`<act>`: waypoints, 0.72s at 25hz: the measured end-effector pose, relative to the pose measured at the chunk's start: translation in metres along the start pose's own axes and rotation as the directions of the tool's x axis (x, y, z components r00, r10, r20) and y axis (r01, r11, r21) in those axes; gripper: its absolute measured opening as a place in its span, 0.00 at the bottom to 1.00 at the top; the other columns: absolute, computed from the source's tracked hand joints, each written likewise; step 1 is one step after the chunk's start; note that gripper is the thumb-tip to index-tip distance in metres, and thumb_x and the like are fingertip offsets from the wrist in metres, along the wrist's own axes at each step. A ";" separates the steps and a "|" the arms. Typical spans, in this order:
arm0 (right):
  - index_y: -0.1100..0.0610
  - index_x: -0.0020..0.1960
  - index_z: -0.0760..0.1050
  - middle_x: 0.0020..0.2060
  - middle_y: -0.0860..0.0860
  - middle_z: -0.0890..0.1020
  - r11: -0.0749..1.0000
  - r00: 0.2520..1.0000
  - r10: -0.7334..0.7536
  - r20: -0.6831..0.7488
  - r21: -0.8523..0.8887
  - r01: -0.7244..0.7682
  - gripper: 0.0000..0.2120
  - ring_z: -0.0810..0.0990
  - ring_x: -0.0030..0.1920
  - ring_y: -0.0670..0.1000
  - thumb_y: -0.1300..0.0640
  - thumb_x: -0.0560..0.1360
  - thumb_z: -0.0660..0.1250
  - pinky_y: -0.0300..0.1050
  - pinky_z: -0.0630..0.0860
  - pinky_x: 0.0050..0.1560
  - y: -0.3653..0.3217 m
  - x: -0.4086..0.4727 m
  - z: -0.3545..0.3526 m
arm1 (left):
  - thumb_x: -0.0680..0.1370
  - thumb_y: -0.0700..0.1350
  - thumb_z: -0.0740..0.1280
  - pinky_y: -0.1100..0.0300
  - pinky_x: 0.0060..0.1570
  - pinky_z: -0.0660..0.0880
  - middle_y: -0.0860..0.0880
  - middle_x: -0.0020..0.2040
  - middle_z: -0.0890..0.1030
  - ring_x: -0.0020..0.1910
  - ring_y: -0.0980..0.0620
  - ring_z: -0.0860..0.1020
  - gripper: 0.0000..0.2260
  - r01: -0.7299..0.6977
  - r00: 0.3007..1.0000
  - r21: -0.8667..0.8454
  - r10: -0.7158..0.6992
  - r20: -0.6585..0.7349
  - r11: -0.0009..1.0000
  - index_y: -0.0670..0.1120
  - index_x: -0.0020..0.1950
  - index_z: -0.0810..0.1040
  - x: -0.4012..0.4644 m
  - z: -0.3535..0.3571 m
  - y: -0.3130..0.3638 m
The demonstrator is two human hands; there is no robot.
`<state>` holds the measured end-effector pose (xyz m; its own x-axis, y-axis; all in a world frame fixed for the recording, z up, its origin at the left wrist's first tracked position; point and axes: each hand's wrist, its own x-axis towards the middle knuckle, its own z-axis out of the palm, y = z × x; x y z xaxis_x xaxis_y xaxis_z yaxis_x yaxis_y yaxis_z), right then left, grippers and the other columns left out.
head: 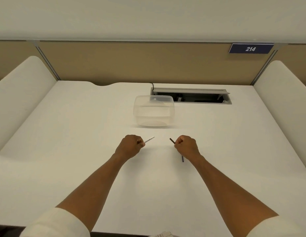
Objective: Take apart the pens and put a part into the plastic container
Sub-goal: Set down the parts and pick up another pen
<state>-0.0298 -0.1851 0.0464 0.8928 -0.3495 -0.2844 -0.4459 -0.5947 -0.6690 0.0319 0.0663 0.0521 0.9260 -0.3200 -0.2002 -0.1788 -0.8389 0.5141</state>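
Observation:
My left hand [131,146] grips a white pen part [149,139] with print on it; its free end points up and right. A gap of bare table separates it from my right hand [186,145], which grips a thin dark pen part [172,141]. That part's upper end points toward the left hand, and a dark lower end [182,158] sticks out below the fist. An open clear plastic container [154,111] stands on the white table [80,134] beyond both hands; nothing shows inside it.
A grey cable hatch [191,97] with its lid raised is set into the table just behind and to the right of the container. A tan partition [131,62] closes off the back, with a blue "214" sign [250,48]. White side dividers [20,93] flank the table.

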 end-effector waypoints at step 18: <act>0.58 0.45 0.77 0.45 0.54 0.82 0.938 0.991 0.131 -0.032 -0.320 -0.134 0.09 0.82 0.45 0.58 0.52 0.71 0.65 0.44 0.76 0.42 -0.011 -0.002 0.055 | 0.76 0.49 0.67 0.60 0.36 0.69 0.56 0.35 0.75 0.37 0.53 0.74 0.08 -0.059 0.996 -0.014 0.060 0.059 0.998 0.51 0.37 0.77 0.017 0.013 -0.002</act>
<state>-0.0230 -0.1384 0.0161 0.8242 -0.4473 -0.3473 -0.5586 -0.7427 -0.3691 0.0438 0.0564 0.0368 0.8925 -0.3952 -0.2176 -0.2290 -0.8123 0.5364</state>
